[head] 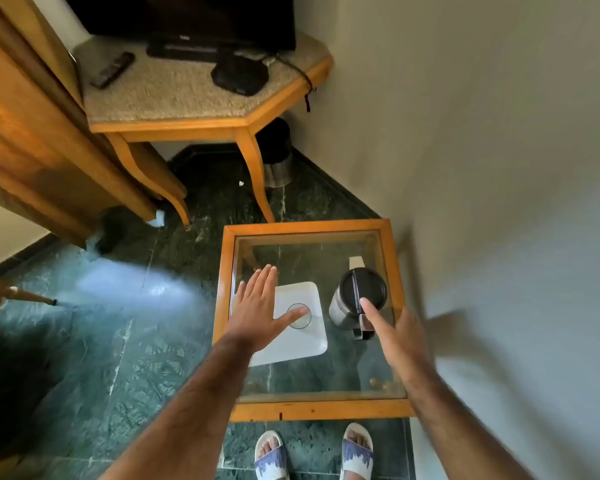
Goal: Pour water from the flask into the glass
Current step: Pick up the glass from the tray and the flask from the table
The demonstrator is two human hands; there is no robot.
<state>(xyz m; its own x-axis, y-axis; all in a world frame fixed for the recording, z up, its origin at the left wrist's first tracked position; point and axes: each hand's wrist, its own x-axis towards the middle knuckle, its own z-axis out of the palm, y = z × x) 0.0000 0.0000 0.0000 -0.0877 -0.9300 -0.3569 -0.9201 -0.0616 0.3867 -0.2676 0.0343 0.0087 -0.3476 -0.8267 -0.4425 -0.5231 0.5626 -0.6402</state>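
A steel flask (pixel 347 303) with a black lid stands upright on the right side of a small glass-topped table (pixel 312 408). A clear empty glass (pixel 300 316) stands on a white square tray (pixel 302 344) left of the flask. My left hand (pixel 257 306) hovers flat over the tray's left edge, fingers spread, its thumb reaching over the glass rim. My right hand (pixel 395 336) is open just in front of the flask, its thumb tip touching or nearly touching the lid. Neither hand holds anything.
The table has a wooden frame and stands against a pale wall (pixel 499 168) on the right. Beyond it is a corner stand (pixel 201 126) with a television, a remote and a cable. A metal bin (pixel 278 168) sits under it. My slippered feet are below.
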